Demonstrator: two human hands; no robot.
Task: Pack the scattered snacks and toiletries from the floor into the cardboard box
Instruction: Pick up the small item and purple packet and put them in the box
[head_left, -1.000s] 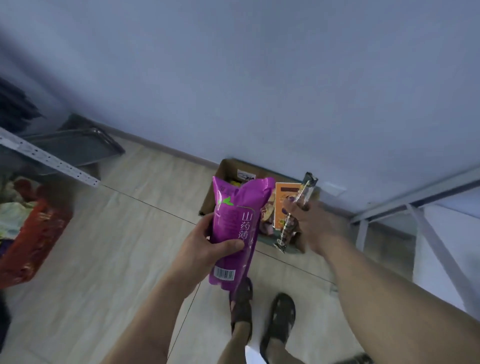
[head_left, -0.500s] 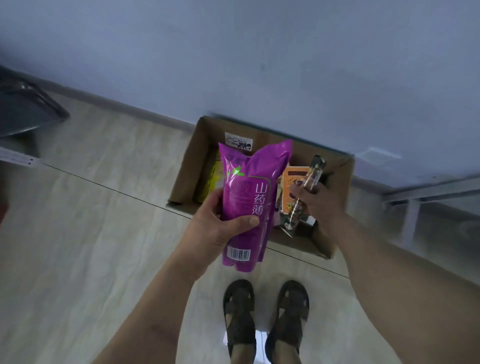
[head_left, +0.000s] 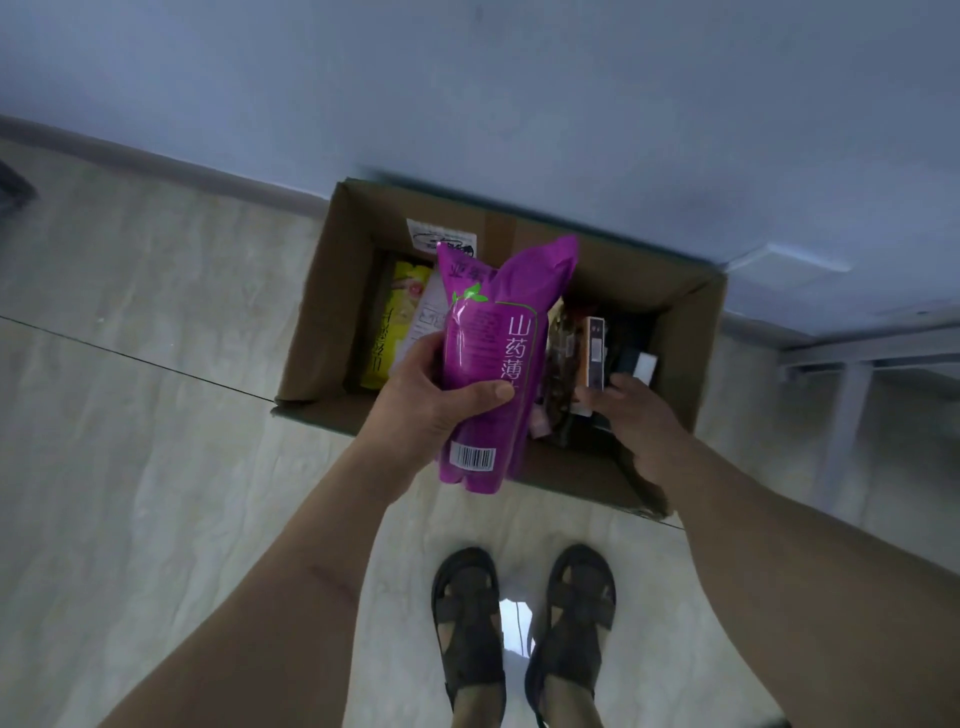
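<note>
The open cardboard box (head_left: 332, 291) stands on the floor against the wall. My left hand (head_left: 431, 405) grips a purple snack bag (head_left: 498, 332), held upright over the box's front edge. My right hand (head_left: 644, 426) is lowered inside the box at its right side, thumb and fingers on a clear packet of dark snacks (head_left: 563, 364) that stands among the contents. A yellow packet (head_left: 395, 322) lies at the box's left, and a small orange-edged carton (head_left: 596, 353) stands beside my right hand. The purple bag hides the box's middle.
My sandalled feet (head_left: 467, 623) stand on the pale tiled floor just in front of the box. A grey metal frame (head_left: 852, 364) runs along the wall at the right. A white wall plate (head_left: 784, 270) sits behind the box's right corner.
I have come closer to the box and look more steeply down. My right hand has dropped with the clear packet into the box. The purple bag stays in my left hand.
</note>
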